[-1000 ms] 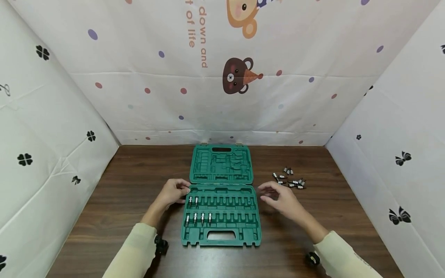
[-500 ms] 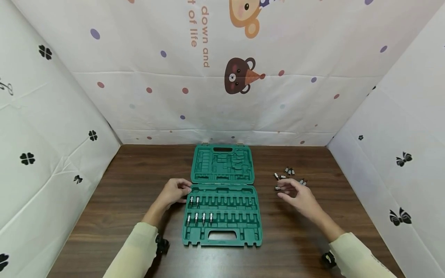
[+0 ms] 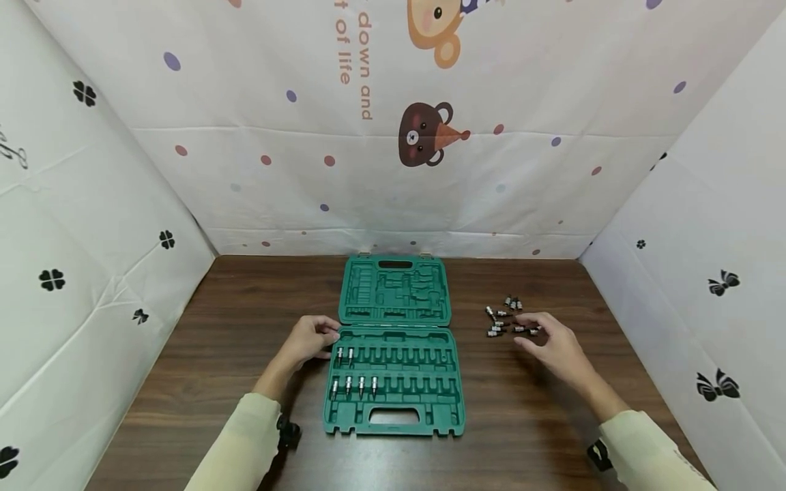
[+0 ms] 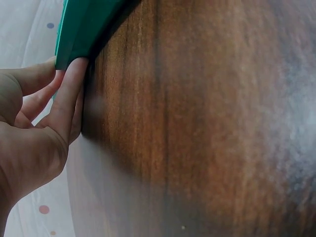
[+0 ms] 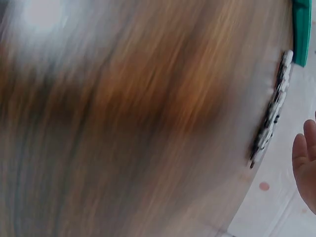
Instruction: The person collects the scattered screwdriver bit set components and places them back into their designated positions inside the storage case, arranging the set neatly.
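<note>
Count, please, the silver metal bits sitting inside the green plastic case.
6: two silver metal bits at the left end of the upper row, four bits at the left end of the lower row in the green plastic case. None appears hidden.

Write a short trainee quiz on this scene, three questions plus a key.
1. True or false: the green case is shut.
2. How many bits sit in its nearer row?
3. Fill in: the loose bits lie on the table, closer to the ____ grip.

Key:
1. False; it lies open.
2. Four.
3. Right; the right grip is close by them.
</note>
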The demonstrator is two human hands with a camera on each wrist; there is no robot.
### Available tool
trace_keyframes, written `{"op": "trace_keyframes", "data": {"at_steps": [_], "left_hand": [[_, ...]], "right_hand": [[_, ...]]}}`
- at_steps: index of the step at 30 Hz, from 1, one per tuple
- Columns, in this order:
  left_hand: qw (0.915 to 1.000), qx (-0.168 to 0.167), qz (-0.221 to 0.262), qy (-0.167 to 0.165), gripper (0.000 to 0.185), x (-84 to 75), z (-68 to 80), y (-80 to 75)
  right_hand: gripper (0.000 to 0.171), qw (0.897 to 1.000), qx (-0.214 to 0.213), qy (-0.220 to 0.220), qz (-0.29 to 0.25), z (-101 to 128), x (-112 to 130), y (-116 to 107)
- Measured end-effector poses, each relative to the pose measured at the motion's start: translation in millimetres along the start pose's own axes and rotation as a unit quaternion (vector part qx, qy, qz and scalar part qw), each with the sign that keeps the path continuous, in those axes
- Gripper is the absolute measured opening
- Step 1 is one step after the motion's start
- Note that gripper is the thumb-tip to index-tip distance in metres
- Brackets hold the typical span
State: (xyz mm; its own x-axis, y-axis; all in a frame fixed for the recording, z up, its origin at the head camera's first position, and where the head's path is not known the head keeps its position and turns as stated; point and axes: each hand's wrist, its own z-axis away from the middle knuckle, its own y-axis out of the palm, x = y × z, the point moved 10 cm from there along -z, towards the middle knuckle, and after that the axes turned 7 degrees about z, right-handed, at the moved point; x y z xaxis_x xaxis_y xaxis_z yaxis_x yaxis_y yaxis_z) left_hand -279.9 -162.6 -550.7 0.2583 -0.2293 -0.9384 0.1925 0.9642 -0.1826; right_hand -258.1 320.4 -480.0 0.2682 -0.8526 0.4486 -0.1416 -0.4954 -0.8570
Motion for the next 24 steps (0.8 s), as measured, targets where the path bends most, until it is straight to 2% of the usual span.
{"op": "trace_keyframes", "data": {"at_steps": [7, 18, 24], "left_hand": [[1.0000, -0.003, -0.002, 0.002, 0.019, 1.5, -1.0, 0.2], [1.0000, -0.002, 0.001, -0.003, 0.019, 1.9, -1.8, 0.0], [1.0000, -0.004, 0.000, -0.007, 0.019, 0.8, -1.7, -0.6]], "right_hand": [[0.042, 0.999, -0.015, 0.004, 0.032, -0.1, -17.8, -5.9], [0.038, 0.997, 0.045, 0.036, 0.052, -0.3, -40.4, 1.6], [0.036, 0.995, 0.056, 0.045, 0.075, -1.7, -47.2, 7.2]]}}
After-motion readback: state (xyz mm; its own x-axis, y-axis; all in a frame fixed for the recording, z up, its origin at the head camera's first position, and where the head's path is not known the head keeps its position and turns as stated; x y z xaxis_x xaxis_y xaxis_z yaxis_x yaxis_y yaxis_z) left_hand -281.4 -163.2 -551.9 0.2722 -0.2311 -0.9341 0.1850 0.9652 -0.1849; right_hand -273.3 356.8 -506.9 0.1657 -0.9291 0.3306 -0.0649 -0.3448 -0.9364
